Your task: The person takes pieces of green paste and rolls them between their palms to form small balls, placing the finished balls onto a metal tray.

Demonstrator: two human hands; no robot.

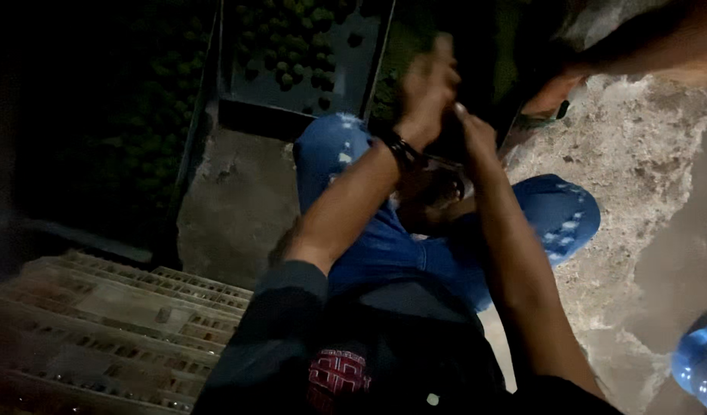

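Note:
My left hand (428,83), with a black band on its wrist, is raised and motion-blurred in front of a dark metal tray (361,73) that holds several small round green fruits (292,42). My right hand (475,129) is just below and to the right of it, almost touching. Both hands hover above my knees in blue torn jeans (330,150). The dim light and blur hide whether either hand holds anything.
A pale plastic crate (100,323) lies at the lower left. More green fruits (150,115) sit in the dark at the left. Another person's limb (557,92) reaches in at the upper right over the rough concrete floor (637,169). A blue plastic bottle (699,365) shows at the lower right.

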